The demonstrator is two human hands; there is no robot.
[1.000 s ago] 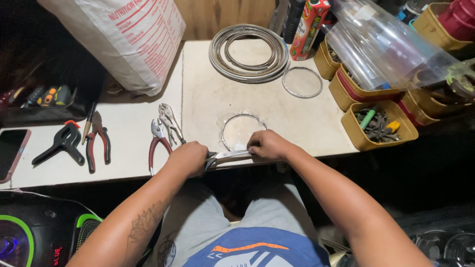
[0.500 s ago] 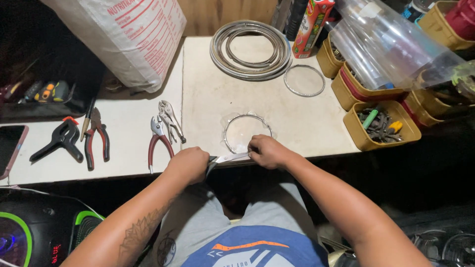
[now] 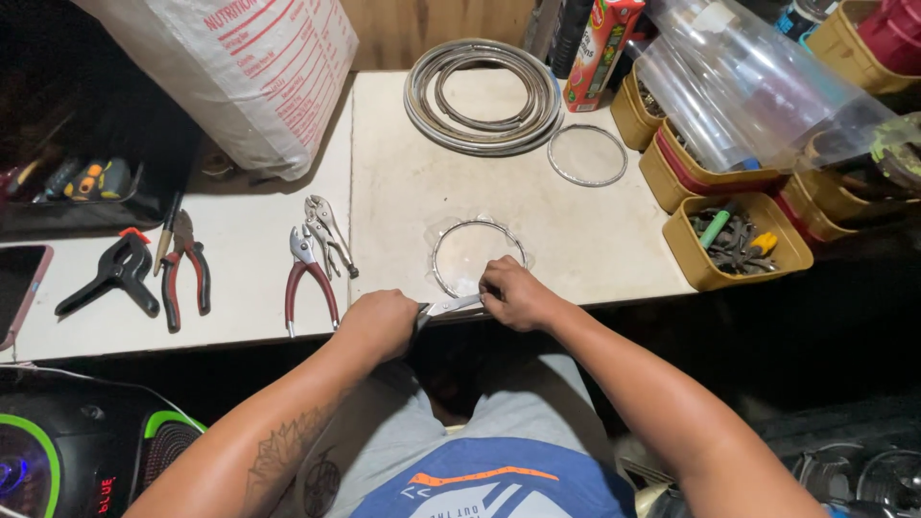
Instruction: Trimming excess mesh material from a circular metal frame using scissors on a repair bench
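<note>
My left hand [image 3: 380, 322] is closed around a pair of scissors [image 3: 453, 307] at the table's front edge, with the metal blades pointing right. My right hand [image 3: 514, 294] pinches the near edge of a clear plastic sheet that lies under a thin wire ring [image 3: 477, 255]. The blade tips meet the sheet right at my right fingers. Ring and sheet lie flat on the white tabletop [image 3: 403, 192], just beyond both hands.
Red-handled pliers [image 3: 305, 278], locking pliers [image 3: 328, 230], another pair of pliers [image 3: 182, 269] and a black clamp [image 3: 115, 273] lie at the left. Coiled metal hoops [image 3: 484, 96] and a loose ring [image 3: 587, 154] sit further back. Yellow bins [image 3: 734, 240] of parts line the right; a white sack [image 3: 240, 77] stands at the back left.
Both hands have stayed at the ring's near edge and shifted only slightly. The scissors' blades show a little more between the hands.
</note>
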